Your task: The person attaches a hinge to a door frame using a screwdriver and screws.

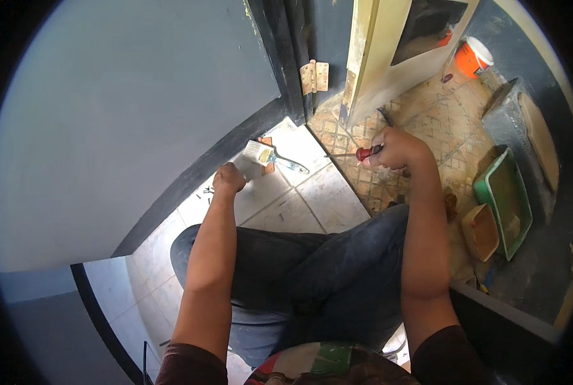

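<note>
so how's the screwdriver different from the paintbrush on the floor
The screwdriver has a red handle and a thin metal shaft, and it is gripped in the right hand; the paintbrush has a pale blue handle and a wide flat head. The screwdriver is held off the floor, while the paintbrush lies loose on the white tiles, just past the left hand. Both are small hand tools.
</note>
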A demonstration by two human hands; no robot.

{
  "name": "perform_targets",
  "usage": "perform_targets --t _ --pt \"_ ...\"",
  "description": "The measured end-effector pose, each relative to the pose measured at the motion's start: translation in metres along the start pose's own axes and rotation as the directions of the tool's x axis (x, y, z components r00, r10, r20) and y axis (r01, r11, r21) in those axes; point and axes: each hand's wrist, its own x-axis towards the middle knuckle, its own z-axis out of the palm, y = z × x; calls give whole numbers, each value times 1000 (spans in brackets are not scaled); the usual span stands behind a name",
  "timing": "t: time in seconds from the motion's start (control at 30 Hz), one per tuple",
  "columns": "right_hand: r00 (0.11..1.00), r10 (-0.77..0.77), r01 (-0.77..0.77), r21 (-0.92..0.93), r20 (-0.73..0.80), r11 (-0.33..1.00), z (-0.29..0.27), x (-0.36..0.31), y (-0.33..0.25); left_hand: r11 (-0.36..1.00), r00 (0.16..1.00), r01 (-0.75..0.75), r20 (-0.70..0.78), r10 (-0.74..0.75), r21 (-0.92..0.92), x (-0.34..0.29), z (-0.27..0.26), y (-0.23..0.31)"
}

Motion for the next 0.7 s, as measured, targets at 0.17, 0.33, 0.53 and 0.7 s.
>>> perform_targets --t 0.17,0.33,0.53,0.7 --pt "998 -24 25 14 -66 1000 3 7 17 948 877 -292 430 214 125 -3 -19 15" --pt "999 36 -34 101 -16 994 -14 -9 10 864 816 -503 331 474 3 -77 -12 78" --pt "999 4 -4 6 -49 1000 -10 -2 11 774 765 -630 228 602 70 -79 13 84" --pt "990 -100 101 10 -103 995 -6 2 15 721 730 -680 222 647 133 -80 26 88"
